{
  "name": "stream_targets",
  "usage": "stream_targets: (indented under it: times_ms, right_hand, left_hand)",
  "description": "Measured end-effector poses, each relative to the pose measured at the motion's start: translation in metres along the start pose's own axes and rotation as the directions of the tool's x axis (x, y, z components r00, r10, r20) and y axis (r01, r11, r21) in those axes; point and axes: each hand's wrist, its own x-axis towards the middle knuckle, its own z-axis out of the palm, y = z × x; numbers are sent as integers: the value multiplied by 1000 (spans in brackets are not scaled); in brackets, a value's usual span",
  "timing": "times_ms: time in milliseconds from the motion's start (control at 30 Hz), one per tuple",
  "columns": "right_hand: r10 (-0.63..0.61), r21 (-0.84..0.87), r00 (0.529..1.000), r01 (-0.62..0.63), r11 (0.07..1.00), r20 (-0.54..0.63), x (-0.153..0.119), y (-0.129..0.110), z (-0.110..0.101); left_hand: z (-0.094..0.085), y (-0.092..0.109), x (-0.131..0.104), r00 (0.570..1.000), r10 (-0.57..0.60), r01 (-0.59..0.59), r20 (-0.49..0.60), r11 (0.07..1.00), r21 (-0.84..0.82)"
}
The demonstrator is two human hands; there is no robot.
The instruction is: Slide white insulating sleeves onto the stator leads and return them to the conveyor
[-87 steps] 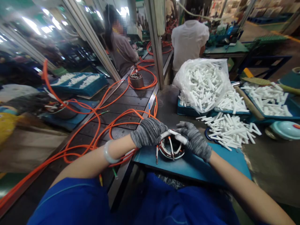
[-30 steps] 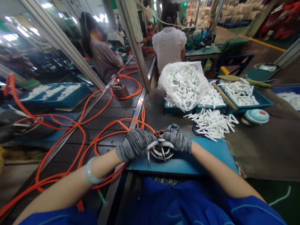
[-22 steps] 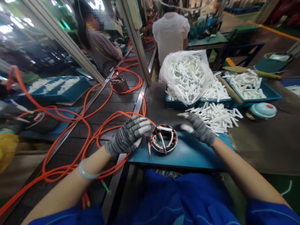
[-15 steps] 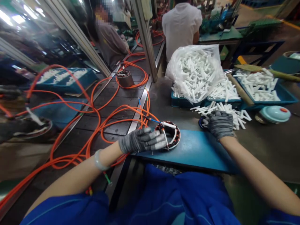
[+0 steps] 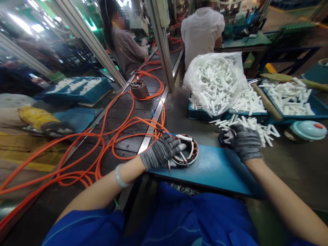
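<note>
A wound ring [image 5: 195,155] with copper, dark and white parts lies on the blue mat [image 5: 217,167]. My left hand [image 5: 162,152], in a grey striped glove, grips its left side, the fingers curved over the rim. Short leads stick out beside the fingertips. At the ring's top, a white sleeve [image 5: 184,137] meets a blue-tipped orange cable [image 5: 125,134]. My right hand [image 5: 246,141], gloved alike, is bent down over a small dark blue dish [image 5: 221,138] and loose white tubes [image 5: 268,139]; its fingertips are partly hidden, and what they pinch cannot be made out.
A plastic bag of white tubes [image 5: 216,80] stands on blue bins behind. Another tube bin [image 5: 317,107] and a round pale-blue lidded container [image 5: 309,130] are at right. A second wound core [image 5: 139,89] sits on the line, left of a metal post [image 5: 162,44]. Co-workers stand beyond; a yellow-sleeved arm reaches in at left.
My left hand has turned and its fingers have curled more over the ring. My right hand remains at the dish and tubes. At far left, the other person's cable loop has dropped from view.
</note>
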Motion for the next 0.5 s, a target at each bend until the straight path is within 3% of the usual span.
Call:
stream_targets:
  times_ms: [67, 133, 200, 267, 333, 400, 433, 500]
  right_hand:
    - [4, 140, 998, 5, 990, -61, -2, -12, -10]
    - [-38, 313, 993, 70, 947, -107, -5, -26, -21]
    - [-76, 478, 988, 131, 869, -132, -10, -37, -28]
    - [-42, 620, 990, 117, 776, -135, -19, -43, -32]
    - [33, 732, 997, 33, 680, -75, -30, -42, -33]
    - [98, 809, 994, -96, 580, 48, -40, -37, -33]
    - [116, 833, 986, -161, 530, 117, -45, -35, -33]
    - [125, 861, 968, -251, 443, 218, -51, -33, -32]
  left_hand:
    - [10, 20, 12, 990, -138, 138, -15, 990, 39]
    - [15, 42, 33, 954, -300, 300, -1, 953, 38]
    - [8, 58, 58, 899, -435, 435, 57, 900, 10]
    - [-10, 60, 76, 853, -499, 511, 154, 858, -49]
    - [-33, 48, 81, 879, -433, 464, 198, 872, -153]
    - [-50, 26, 74, 950, -251, 300, 184, 894, -333]
    - [-54, 15, 70, 974, -177, 221, 142, 876, -428]
    - [-53, -3, 62, 987, -160, 147, 20, 839, -524]
